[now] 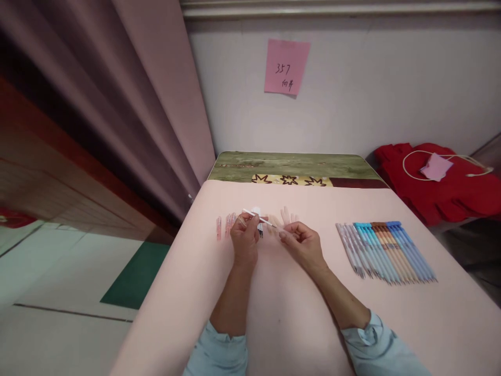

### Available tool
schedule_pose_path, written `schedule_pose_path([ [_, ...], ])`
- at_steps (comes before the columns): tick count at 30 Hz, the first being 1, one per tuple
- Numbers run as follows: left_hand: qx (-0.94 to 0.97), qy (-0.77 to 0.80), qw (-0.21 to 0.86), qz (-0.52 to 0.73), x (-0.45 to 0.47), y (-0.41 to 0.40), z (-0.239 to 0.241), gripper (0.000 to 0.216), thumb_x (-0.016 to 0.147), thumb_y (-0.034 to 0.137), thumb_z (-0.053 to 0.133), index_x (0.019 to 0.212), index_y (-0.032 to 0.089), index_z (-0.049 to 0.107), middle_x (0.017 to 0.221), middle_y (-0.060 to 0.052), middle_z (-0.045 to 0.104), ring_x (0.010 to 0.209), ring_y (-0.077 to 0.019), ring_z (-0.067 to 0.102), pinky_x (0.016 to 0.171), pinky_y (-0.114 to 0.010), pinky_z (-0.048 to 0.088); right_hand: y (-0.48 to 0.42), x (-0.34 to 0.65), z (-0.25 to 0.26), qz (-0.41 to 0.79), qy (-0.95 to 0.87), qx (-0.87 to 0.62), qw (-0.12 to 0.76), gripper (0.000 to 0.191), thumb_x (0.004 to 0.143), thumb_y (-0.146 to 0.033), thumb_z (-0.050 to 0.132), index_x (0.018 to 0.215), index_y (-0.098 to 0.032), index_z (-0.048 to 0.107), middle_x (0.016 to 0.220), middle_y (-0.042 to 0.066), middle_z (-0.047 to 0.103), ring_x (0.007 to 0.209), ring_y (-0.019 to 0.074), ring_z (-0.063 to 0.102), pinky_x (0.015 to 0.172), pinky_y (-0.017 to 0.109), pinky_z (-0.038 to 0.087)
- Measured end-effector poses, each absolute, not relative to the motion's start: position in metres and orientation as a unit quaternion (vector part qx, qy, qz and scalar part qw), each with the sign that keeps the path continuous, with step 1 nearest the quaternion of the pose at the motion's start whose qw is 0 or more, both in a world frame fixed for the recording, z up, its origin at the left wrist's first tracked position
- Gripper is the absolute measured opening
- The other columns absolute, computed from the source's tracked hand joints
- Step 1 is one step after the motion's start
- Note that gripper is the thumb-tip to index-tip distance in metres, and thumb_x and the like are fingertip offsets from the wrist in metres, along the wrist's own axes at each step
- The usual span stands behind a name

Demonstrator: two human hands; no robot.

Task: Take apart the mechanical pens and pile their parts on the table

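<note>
Between the thumb and fingers of my left hand [246, 237] is a thin white pen refill [250, 212], slanting down to the right. Its dark tip points at my right hand [303, 240], whose fingertips pinch a small pale, see-through piece that looks like a pen part. Under and behind the hands lie more white refills with dark tips [261, 233], partly covered. Pale translucent pen parts [287, 215] are spread just beyond my right hand. Left of my left hand, several pink patterned clear pen barrels [218, 228] lie on the table.
A row of pens [385, 253] in grey, blue and brown lies at the right of the pink-covered table [291, 324]. Red cloth [462, 196] with a pink note and cord is beyond the right edge. A curtain [156, 94] hangs at left; a wall [344, 99] stands behind.
</note>
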State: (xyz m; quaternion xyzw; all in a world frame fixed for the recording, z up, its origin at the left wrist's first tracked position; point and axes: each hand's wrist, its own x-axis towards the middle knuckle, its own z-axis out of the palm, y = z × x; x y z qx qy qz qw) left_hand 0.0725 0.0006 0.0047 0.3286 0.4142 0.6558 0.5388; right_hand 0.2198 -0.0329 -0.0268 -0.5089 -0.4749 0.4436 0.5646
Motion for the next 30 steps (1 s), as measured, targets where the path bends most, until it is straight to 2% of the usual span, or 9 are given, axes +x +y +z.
schedule_pose_path([
  [8, 0.327, 0.403, 0.543, 0.660, 0.072, 0.001, 0.005, 0.027, 0.075, 0.035, 0.072, 0.076, 0.015, 0.054, 0.072, -0.005, 0.072, 0.034, 0.0002, 0.026, 0.035, -0.018, 0.014, -0.035, 0.222, -0.025, 0.381, -0.536, -0.532, 0.533, 0.027, 0.080, -0.044, 0.069, 0.074, -0.018, 0.071, 0.062, 0.002, 0.065, 0.055, 0.0131, 0.057, 0.053, 0.023, 0.045],
  [15, 0.340, 0.401, 0.537, 0.659, 0.072, -0.001, 0.006, 0.027, 0.075, 0.035, 0.072, 0.078, 0.015, 0.054, 0.075, -0.006, 0.072, 0.035, 0.0000, 0.027, 0.036, -0.018, 0.016, -0.037, 0.220, -0.021, 0.410, -0.520, -0.536, 0.523, 0.032, 0.080, -0.048, 0.067, 0.072, -0.017, 0.070, 0.053, -0.002, 0.056, 0.045, 0.0095, 0.046, 0.044, 0.021, 0.037],
  [19, 0.337, 0.420, 0.523, 0.660, 0.072, -0.001, 0.005, 0.028, 0.073, 0.037, 0.073, 0.078, 0.015, 0.056, 0.067, -0.003, 0.069, 0.036, -0.0008, 0.028, 0.037, -0.018, 0.019, -0.037, 0.219, -0.019, 0.426, -0.503, -0.537, 0.527, 0.031, 0.079, -0.047, 0.069, 0.075, -0.017, 0.069, 0.053, -0.002, 0.056, 0.045, 0.0095, 0.046, 0.044, 0.021, 0.037],
  [24, 0.344, 0.440, 0.507, 0.657, 0.072, -0.001, 0.004, 0.026, 0.073, 0.037, 0.073, 0.073, 0.015, 0.058, 0.049, 0.004, 0.056, 0.037, -0.0025, 0.028, 0.039, -0.018, 0.021, -0.039, 0.218, -0.015, 0.438, -0.483, -0.543, 0.530, 0.031, 0.077, -0.047, 0.070, 0.075, -0.016, 0.068, 0.052, -0.003, 0.054, 0.044, 0.0088, 0.044, 0.043, 0.021, 0.036],
  [30, 0.348, 0.439, 0.506, 0.656, 0.073, -0.002, 0.004, 0.023, 0.074, 0.034, 0.073, 0.074, 0.016, 0.060, 0.047, 0.005, 0.052, 0.038, -0.0031, 0.029, 0.039, -0.017, 0.021, -0.039, 0.217, -0.015, 0.443, -0.470, -0.541, 0.539, 0.030, 0.076, -0.046, 0.071, 0.077, -0.016, 0.068, 0.053, -0.003, 0.054, 0.046, 0.0091, 0.044, 0.044, 0.021, 0.036],
])
